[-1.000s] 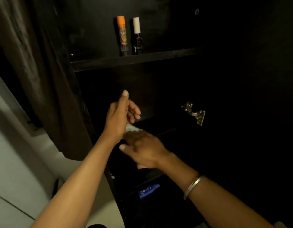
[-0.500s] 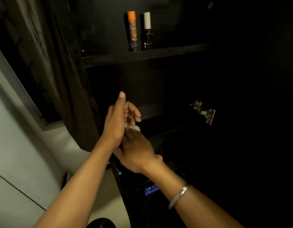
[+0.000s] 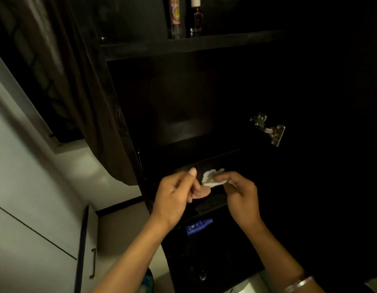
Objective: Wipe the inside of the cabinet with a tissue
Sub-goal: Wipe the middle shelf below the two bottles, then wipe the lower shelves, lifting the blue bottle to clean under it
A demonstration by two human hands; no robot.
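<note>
While the tissue (image 3: 213,179) sits crumpled small in the fingertips of our right hand (image 3: 240,195), just in front of the front edge of the cabinet's (image 3: 183,127) lower shelf (image 3: 204,159), no wiping is going on. A second ago both hands were pressed together over the wad, the left raised with its thumb up; now they have come down and drawn a little apart. Our left hand (image 3: 176,194) holds nothing, fingers loosely curled and thumb lifted, just beside the tissue but no longer on it. We judge that the wad has been re-bunched and passed wholly to the right hand, ready for another stroke inside.

Outward from there, the dark compartment behind the hands looks bare, though it is too dim to be sure. A metal hinge (image 3: 268,129) juts from the right wall and could snag a sweep toward that side. On the upper shelf (image 3: 194,44) stand an orange-labelled tube (image 3: 175,17) and a small dark bottle (image 3: 196,17), well clear. A brown curtain (image 3: 77,85) hangs against the cabinet's left edge. Below, a blue packet (image 3: 199,226) lies in shadow.
</note>
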